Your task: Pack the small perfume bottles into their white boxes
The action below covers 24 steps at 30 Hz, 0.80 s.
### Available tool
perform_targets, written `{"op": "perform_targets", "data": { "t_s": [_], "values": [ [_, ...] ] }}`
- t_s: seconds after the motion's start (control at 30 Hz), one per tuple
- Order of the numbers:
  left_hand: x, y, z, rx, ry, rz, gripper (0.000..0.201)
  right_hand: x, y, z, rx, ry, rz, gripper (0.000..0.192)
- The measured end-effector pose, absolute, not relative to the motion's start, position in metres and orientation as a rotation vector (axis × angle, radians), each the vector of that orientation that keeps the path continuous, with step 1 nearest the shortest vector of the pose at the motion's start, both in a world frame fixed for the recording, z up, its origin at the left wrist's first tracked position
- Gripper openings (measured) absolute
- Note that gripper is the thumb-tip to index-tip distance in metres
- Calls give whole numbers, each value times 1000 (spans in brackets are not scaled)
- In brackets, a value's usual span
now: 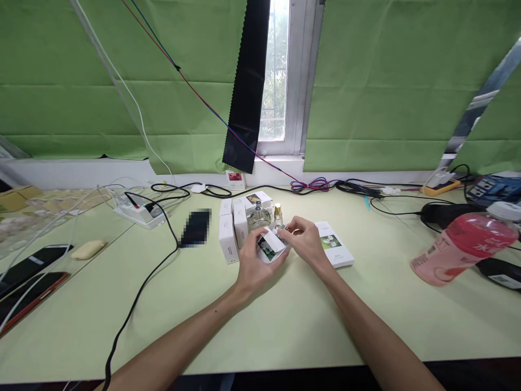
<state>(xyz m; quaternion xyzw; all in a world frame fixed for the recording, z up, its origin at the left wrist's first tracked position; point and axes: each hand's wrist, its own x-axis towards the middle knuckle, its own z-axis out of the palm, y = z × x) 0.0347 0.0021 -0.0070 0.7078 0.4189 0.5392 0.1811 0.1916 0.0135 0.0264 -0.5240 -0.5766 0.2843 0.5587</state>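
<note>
The small white carton (271, 247) with a flower print sits at the table's (285, 326) centre, cupped in the left hand (254, 266), its open flap facing right toward the right hand (305, 241). The right fingertips (290, 231) pinch a small item at that opening; what it is cannot be told. Upright white boxes (228, 236), two glass bottles (260, 217) and a flat carton (336, 250) stand just behind and beside.
</note>
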Motion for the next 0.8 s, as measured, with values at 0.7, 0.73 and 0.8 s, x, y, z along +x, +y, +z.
{"op": "perform_targets", "data": {
  "t_s": [0.7, 0.73, 0.8],
  "values": [
    [34, 3, -10, 1998, 1176, 1530, 55, 191, 12, 28, -1220, -1385, 809, 20],
    [34, 3, -10, 1998, 1175, 1531, 55, 191, 12, 28, -1223, -1388, 812, 20],
    [34, 3, -9, 1997, 1175, 1534, 54, 191, 12, 29, -1227, -1393, 816, 20]
  ]
}}
